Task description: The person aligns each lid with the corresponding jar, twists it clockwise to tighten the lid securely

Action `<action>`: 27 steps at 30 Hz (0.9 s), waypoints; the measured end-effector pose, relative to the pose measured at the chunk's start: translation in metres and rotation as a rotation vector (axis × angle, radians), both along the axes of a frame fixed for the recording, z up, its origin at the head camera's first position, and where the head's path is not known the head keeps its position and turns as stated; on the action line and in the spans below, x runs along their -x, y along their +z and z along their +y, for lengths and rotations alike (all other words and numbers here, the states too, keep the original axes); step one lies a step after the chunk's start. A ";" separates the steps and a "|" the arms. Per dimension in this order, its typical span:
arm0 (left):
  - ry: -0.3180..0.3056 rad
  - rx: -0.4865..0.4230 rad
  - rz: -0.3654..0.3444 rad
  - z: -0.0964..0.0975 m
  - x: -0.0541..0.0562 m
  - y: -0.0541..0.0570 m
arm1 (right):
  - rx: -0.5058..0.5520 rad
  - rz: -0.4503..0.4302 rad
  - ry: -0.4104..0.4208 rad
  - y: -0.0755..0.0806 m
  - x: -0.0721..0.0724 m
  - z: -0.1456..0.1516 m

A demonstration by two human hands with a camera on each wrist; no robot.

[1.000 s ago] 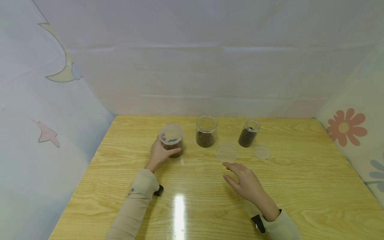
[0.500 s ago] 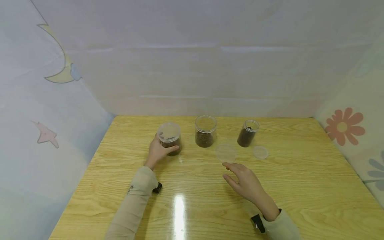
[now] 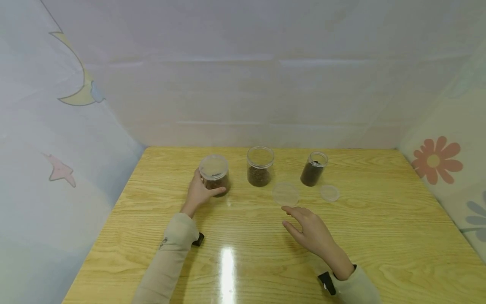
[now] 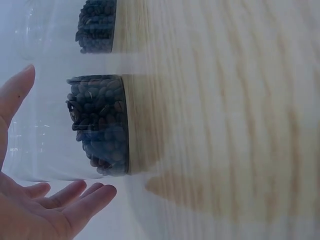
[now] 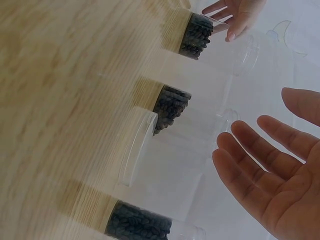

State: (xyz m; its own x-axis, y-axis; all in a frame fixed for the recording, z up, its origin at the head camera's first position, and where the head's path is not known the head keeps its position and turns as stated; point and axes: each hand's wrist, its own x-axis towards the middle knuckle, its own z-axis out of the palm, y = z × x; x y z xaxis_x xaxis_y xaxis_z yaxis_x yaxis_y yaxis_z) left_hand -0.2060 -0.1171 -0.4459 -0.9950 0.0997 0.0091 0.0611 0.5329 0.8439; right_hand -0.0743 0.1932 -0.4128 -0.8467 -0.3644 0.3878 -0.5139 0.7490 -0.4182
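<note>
My left hand [image 3: 198, 190] is at the left clear jar [image 3: 220, 184], thumb across its front and fingers on its far side. The jar stands upright, part-filled with dark beans [image 4: 100, 125] and topped by a translucent lid [image 3: 213, 166]. In the left wrist view the thumb and fingers look fairly straight, spread around the wall; contact is hard to make out. My right hand [image 3: 309, 230] hovers palm inward with relaxed fingers, holding nothing. Just beyond its fingertips lies a large translucent lid [image 3: 286, 194], flat on the table.
A lidless wide jar [image 3: 260, 174] of brown beans stands in the middle. To its right is a narrower lidless jar [image 3: 312, 174] of black beans, a small lid [image 3: 330, 193] beside it. A pale printed backdrop [image 3: 243, 101] borders the wooden table [image 3: 379, 236].
The left jar has shifted slightly back and left with my left hand. Its fingers, seen earlier through the lid, show less now. My right hand has stayed in place.
</note>
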 end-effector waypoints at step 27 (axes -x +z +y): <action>0.031 -0.060 0.008 -0.004 -0.055 0.006 | 0.008 -0.020 0.001 -0.001 -0.002 0.000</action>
State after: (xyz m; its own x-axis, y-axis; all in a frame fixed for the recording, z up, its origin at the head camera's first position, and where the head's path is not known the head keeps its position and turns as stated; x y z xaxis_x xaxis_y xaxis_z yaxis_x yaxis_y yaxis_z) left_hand -0.1514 -0.1213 -0.4398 -0.9974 0.0678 0.0225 0.0525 0.4829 0.8741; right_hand -0.0721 0.1932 -0.4140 -0.8537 -0.3623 0.3740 -0.5065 0.7447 -0.4346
